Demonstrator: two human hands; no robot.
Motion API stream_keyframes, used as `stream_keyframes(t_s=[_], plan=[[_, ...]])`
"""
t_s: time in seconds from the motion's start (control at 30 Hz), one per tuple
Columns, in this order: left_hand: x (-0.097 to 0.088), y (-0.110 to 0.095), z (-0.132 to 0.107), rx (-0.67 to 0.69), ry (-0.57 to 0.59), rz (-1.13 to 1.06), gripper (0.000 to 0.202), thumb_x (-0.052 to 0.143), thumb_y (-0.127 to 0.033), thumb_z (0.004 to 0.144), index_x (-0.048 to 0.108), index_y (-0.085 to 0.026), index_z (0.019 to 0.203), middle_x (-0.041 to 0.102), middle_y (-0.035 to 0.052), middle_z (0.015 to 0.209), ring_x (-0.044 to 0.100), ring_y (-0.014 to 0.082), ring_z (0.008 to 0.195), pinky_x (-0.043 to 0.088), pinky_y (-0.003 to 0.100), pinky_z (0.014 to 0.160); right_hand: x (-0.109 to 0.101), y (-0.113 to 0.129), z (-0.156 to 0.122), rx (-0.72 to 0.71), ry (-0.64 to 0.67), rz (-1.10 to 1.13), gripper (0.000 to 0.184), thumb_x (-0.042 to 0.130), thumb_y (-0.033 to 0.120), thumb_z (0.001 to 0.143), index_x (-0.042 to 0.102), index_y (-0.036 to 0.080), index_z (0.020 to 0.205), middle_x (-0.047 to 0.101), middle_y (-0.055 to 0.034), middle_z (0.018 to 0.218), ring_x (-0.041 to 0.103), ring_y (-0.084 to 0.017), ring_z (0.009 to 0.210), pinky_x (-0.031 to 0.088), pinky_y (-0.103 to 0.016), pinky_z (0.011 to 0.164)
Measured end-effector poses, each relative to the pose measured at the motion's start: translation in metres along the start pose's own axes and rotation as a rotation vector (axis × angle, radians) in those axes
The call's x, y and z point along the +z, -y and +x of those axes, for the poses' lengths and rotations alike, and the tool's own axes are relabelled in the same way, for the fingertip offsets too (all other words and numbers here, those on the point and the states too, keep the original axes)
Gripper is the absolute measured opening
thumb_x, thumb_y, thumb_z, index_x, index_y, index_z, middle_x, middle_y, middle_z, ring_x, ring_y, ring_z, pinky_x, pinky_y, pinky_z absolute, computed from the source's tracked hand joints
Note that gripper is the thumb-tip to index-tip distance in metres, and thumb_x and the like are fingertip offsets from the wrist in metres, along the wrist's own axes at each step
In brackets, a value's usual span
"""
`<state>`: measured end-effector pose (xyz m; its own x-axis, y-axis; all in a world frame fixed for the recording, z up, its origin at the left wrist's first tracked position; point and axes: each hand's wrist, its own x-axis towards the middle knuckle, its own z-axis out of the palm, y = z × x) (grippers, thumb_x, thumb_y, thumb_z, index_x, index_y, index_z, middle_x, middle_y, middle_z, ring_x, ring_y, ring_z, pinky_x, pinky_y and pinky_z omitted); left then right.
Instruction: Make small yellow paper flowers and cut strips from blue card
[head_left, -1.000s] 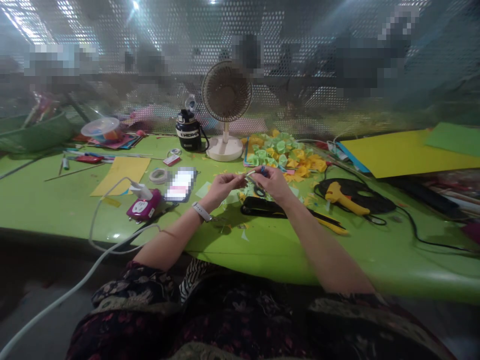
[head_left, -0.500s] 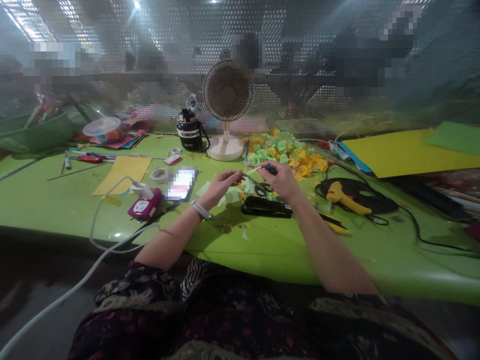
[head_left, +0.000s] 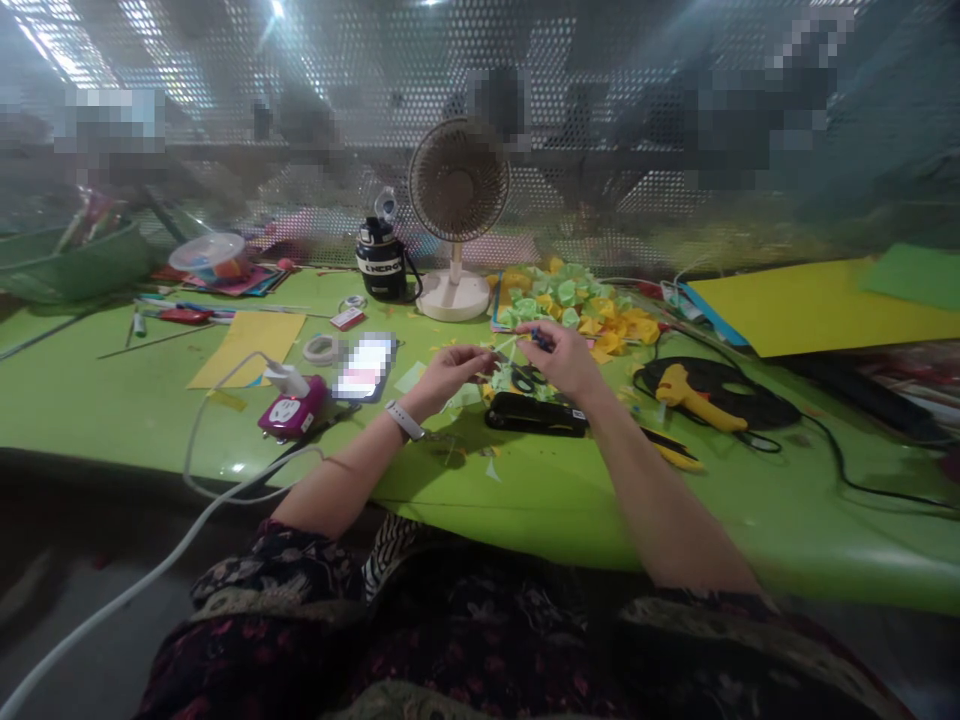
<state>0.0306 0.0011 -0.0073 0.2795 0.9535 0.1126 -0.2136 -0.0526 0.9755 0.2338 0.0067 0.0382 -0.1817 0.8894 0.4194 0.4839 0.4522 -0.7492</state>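
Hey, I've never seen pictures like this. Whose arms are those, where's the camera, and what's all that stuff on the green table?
There is no machine here. A person works bare-handed, and one camera worn on their head looks forward and down, so the arms are their own. The left hand pinches a thin pale strip. The right hand grips a small blue thing at the strip's other end. On the table are paper flowers, scissors, a glue gun, a phone, a fan and a yellow sheet.
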Motion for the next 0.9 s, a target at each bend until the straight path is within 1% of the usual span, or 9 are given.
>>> stream_keyframes(t_s=[0.1,0.17,0.27,0.37,0.47,0.57,0.67,0.77,0.9], plan=[[0.000,0.002,0.004,0.036,-0.112,-0.062,0.034,0.085,-0.044,0.071,0.076,-0.014,0.085,0.075,0.0066,0.084,0.067,0.0133,0.075,0.053,0.028,0.074,0.000,0.001,-0.001,0.062,-0.027,0.051,0.031,0.061,0.045,0.083,0.068,0.018,0.094,0.055,0.0020,0.064,0.045,-0.013,0.057,0.035,-0.027,0.055],[0.000,0.002,0.005,0.068,-0.167,-0.071,0.031,0.083,-0.042,0.073,0.075,-0.014,0.085,0.075,0.0066,0.084,0.068,0.0137,0.075,0.054,0.029,0.076,0.003,0.003,-0.002,0.081,0.004,0.063,0.033,0.054,0.051,0.089,0.064,0.019,0.087,0.052,0.0023,0.061,0.045,-0.013,0.055,0.034,-0.027,0.054],[0.001,0.000,0.004,0.127,-0.202,-0.059,0.028,0.081,-0.040,0.076,0.075,-0.015,0.088,0.075,0.0064,0.087,0.069,0.0149,0.081,0.054,0.031,0.081,0.012,0.006,-0.006,0.042,0.071,-0.017,0.034,0.049,0.051,0.092,0.058,0.021,0.078,0.054,0.0008,0.062,0.048,-0.015,0.059,0.036,-0.028,0.057],[0.003,-0.002,0.002,0.159,-0.195,-0.035,0.028,0.080,-0.039,0.077,0.075,-0.016,0.091,0.076,0.0062,0.090,0.069,0.0162,0.086,0.054,0.032,0.084,0.021,0.007,-0.009,0.002,0.118,-0.084,0.032,0.048,0.049,0.093,0.055,0.022,0.077,0.056,-0.0001,0.062,0.051,-0.017,0.062,0.037,-0.029,0.060],[0.004,-0.003,0.001,0.176,-0.161,-0.026,0.029,0.080,-0.039,0.076,0.076,-0.016,0.091,0.076,0.0062,0.091,0.069,0.0166,0.086,0.054,0.033,0.085,0.025,0.006,-0.009,-0.019,0.145,-0.099,0.033,0.047,0.049,0.093,0.057,0.022,0.078,0.056,-0.0006,0.061,0.050,-0.017,0.061,0.036,-0.029,0.060],[0.005,-0.004,0.001,0.196,-0.117,-0.017,0.029,0.081,-0.040,0.075,0.076,-0.016,0.090,0.076,0.0055,0.090,0.068,0.0159,0.084,0.053,0.033,0.085,0.025,0.003,-0.009,-0.044,0.150,-0.101,0.039,0.048,0.055,0.093,0.060,0.021,0.077,0.056,-0.0013,0.062,0.049,-0.017,0.060,0.035,-0.030,0.059],[0.004,-0.005,0.000,0.198,-0.100,-0.017,0.030,0.083,-0.041,0.073,0.077,-0.017,0.089,0.076,0.0048,0.089,0.068,0.0152,0.083,0.052,0.033,0.085,0.023,0.001,-0.008,-0.066,0.148,-0.097,0.044,0.049,0.060,0.093,0.063,0.021,0.077,0.055,-0.0012,0.062,0.048,-0.017,0.060,0.035,-0.030,0.058],[0.004,-0.005,0.000,0.201,-0.101,-0.026,0.032,0.086,-0.043,0.069,0.078,-0.018,0.088,0.077,0.0049,0.089,0.068,0.0155,0.082,0.053,0.034,0.086,0.020,0.001,-0.008,-0.075,0.164,-0.062,0.044,0.050,0.059,0.093,0.066,0.021,0.079,0.054,-0.0007,0.061,0.048,-0.017,0.061,0.035,-0.030,0.059],[0.002,-0.004,0.001,0.222,-0.109,-0.018,0.034,0.088,-0.046,0.066,0.080,-0.018,0.085,0.078,0.0060,0.088,0.070,0.0169,0.082,0.055,0.036,0.085,0.015,0.003,-0.008,-0.070,0.239,0.012,0.041,0.052,0.056,0.092,0.065,0.020,0.078,0.053,0.0001,0.061,0.049,-0.017,0.062,0.037,-0.030,0.060]])
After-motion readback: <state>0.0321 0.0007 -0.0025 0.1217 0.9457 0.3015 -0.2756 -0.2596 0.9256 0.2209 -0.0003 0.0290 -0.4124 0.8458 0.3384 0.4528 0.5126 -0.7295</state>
